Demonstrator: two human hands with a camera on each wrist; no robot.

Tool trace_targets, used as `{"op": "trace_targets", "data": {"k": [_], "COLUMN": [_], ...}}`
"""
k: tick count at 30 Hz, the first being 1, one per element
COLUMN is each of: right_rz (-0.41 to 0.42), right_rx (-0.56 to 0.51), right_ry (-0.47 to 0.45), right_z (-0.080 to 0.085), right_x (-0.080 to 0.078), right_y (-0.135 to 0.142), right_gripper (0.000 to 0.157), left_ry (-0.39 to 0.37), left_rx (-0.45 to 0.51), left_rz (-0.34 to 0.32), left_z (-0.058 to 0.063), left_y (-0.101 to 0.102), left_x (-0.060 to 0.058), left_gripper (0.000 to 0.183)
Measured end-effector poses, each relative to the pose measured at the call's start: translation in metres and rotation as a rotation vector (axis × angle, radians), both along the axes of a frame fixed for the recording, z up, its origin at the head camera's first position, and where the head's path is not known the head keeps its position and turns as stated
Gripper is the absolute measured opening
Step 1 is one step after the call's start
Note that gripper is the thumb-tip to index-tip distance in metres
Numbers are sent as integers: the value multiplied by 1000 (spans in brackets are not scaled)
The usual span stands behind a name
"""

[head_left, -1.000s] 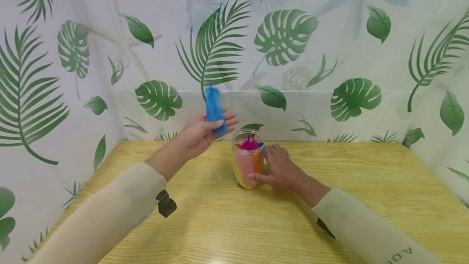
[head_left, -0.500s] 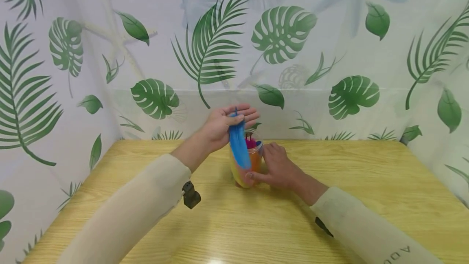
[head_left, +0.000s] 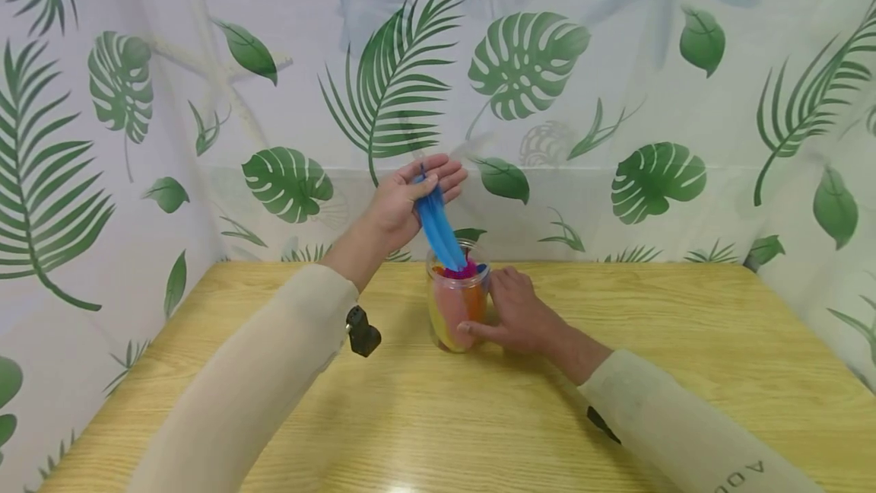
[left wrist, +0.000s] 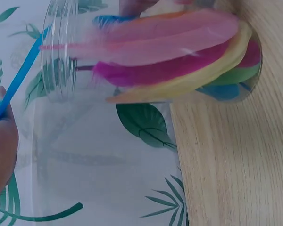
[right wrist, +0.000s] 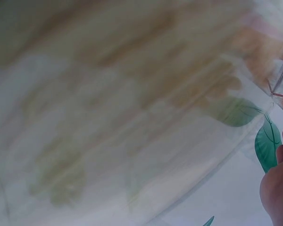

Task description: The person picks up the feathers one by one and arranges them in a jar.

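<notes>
In the head view my left hand (head_left: pixel 411 200), palm up, pinches a blue feather (head_left: pixel 440 230) near its quill between thumb and fingers. The feather slants down to the right, and its lower tip is at the mouth of a clear jar (head_left: pixel 458 310). Several coloured feathers (left wrist: pixel 174 47), among them pink, magenta, yellow and green ones, fill the jar in the left wrist view. The right hand (head_left: pixel 516 314) holds the jar from its right side, thumb across the front. Its other fingers are partly hidden behind the jar.
The jar stands upright near the far edge of a wooden table (head_left: pixel 383 417). Close behind the table hangs a white sheet (head_left: pixel 588 208) printed with green leaves. Much of the right wrist view is blurred.
My left hand moved right to the jar, and the blue feather turned from pointing up to hanging down. It then rose, bringing the tip to the jar mouth. The right hand stayed on the jar.
</notes>
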State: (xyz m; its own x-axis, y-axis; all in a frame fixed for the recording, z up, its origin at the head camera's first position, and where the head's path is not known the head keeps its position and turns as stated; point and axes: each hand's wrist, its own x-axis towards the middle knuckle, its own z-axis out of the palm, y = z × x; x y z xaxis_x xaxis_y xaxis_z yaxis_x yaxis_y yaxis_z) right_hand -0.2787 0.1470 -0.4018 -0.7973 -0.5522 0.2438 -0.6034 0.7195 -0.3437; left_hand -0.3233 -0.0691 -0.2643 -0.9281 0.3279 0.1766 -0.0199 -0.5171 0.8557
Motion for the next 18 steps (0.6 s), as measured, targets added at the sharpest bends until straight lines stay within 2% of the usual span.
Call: {"op": "trace_targets", "data": {"k": [4,7,13,18], "right_rz": [3,8,17,13], "right_rx": [5,3,-3,3], "right_ry": [5,13,22,30], "right_z": [-1,-2,-1,-2], "right_x": [0,0,0,0], "right_y": [0,0,0,0], "right_gripper": [88,87,87,87], "left_ry": [10,9,39,69], "left_rx": [1,-42,-157,-195], "left_rz": [-20,-49,-117,-189], "left_z": [-4,-12,-26,-28], "left_y": [-5,-7,-7,-5], "left_x": [-6,-8,-2,2], "left_gripper": [44,43,44,42]}}
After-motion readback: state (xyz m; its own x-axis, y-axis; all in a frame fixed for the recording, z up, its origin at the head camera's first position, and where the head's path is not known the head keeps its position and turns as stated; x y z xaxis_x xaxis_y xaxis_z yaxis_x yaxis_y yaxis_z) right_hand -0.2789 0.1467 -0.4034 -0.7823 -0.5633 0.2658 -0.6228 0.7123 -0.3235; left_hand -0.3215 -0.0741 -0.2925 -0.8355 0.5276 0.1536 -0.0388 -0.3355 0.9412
